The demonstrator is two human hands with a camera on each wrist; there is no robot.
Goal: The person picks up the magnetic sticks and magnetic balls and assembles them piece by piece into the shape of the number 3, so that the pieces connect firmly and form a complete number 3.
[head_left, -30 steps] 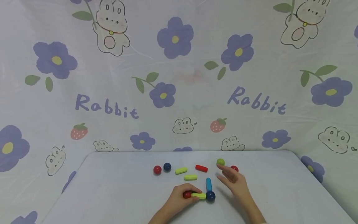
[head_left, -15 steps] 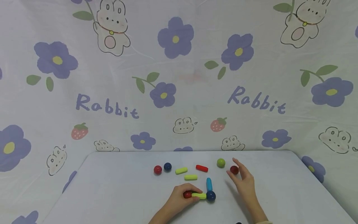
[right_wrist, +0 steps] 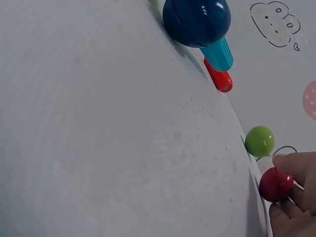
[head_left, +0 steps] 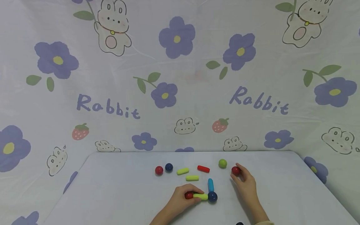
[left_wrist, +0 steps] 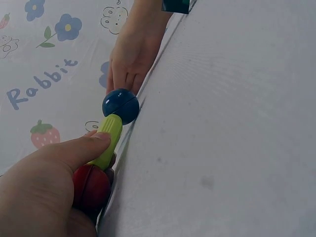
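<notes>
In the head view my left hand point(head_left: 181, 197) holds a yellow-green stick point(head_left: 204, 197) at the front of the table. At one end of this stick is a red ball point(head_left: 188, 195), partly covered by my fingers; a dark blue ball point(head_left: 212, 197) sits at the other. From that blue ball a light blue stick point(head_left: 211, 185) points toward the back. Farther right, my right hand point(head_left: 248, 187) has its thumb and fingers around another red ball point(head_left: 235, 170). The right wrist view shows the thumb point(right_wrist: 291, 163) against this ball's upper side and fingers below it.
Near the right hand lies a green ball point(head_left: 222, 163). A red stick point(head_left: 203, 169) and two yellow-green sticks point(head_left: 192, 178) lie mid-table. Back left are a red ball point(head_left: 159, 170) and a dark blue ball point(head_left: 169, 167). A rabbit-print cloth point(head_left: 197, 131) hangs behind the white table point(head_left: 126, 193).
My right hand has moved right from beside the green ball to the red ball, and its fingers have closed around it. The left hand keeps its grip on the joined pieces in place.
</notes>
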